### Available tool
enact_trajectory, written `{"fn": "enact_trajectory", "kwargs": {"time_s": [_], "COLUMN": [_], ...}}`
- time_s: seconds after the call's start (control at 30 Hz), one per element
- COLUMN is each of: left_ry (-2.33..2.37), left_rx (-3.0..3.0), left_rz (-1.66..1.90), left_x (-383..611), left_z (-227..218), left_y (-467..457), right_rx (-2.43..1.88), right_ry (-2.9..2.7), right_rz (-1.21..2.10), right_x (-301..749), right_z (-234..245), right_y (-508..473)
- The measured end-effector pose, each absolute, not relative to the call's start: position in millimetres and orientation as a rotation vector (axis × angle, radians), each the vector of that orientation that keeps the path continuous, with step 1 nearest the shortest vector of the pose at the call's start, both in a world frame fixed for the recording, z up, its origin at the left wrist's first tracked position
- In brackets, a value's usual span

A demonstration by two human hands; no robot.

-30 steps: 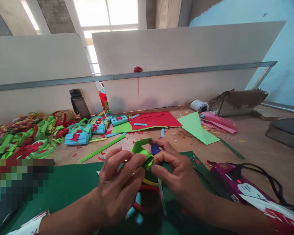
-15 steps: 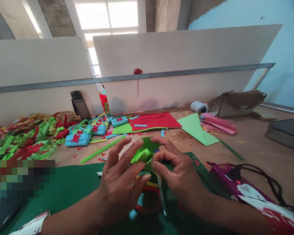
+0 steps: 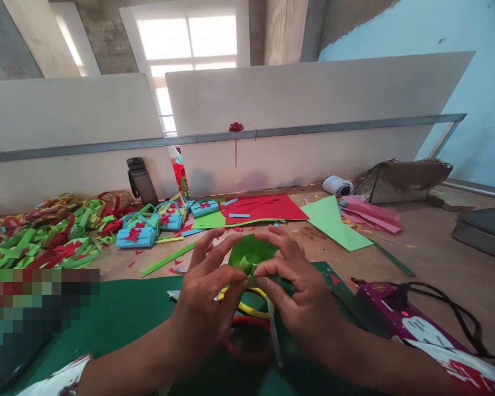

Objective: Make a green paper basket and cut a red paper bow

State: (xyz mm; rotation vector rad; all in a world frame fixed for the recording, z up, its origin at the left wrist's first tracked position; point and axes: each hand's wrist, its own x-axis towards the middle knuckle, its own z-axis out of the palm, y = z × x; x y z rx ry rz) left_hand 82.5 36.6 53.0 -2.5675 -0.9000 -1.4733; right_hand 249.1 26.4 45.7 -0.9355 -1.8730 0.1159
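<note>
Between my two hands is a folded piece of green paper point(image 3: 253, 250), held above the green mat point(image 3: 124, 308). My left hand point(image 3: 208, 289) pinches its lower left edge between thumb and index finger. From the other side my right hand point(image 3: 299, 286) pinches the same lower edge, the thumbs nearly meeting. The other fingers of both hands are raised and curved around the paper. Below lie scissors with yellow and red handles point(image 3: 251, 355), partly hidden by my hands. A thin clear stick point(image 3: 275, 335) lies beside the handles.
Small blue paper bags with red flowers point(image 3: 136, 236) stand behind, near a heap of green and red paper pieces point(image 3: 66, 236). Red sheets point(image 3: 272, 209) and a light green sheet point(image 3: 338, 225) lie farther back. A purple power strip point(image 3: 396, 313) with a black cable is at right.
My left thumb and fingers have closed together on the paper's lower edge, beside my right. The paper's back part now stands more upright, and the view has tilted slightly.
</note>
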Motion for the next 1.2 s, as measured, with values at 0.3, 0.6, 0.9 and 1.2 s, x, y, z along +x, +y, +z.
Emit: {"fn": "enact_trajectory", "kwargs": {"time_s": [0.3, 0.6, 0.9, 1.2], "left_ry": [-1.357, -2.002, -2.054, -1.927], "left_rx": [-2.663, -2.589, -2.466, -2.561], "left_rz": [-1.732, -2.213, -2.183, -2.230], "left_x": [73, 49, 51, 53], "left_z": [60, 55, 51, 48], "left_y": [40, 55, 57, 58], "right_rx": [-0.977, -1.108, -1.246, -1.153], "right_ry": [-1.835, -1.593, -1.744, -1.488], "right_rz": [0.017, 0.369, 0.392, 0.872], "right_x": [259, 277, 278, 275], "right_z": [49, 58, 57, 53], "right_y": [34, 43, 48, 49]}}
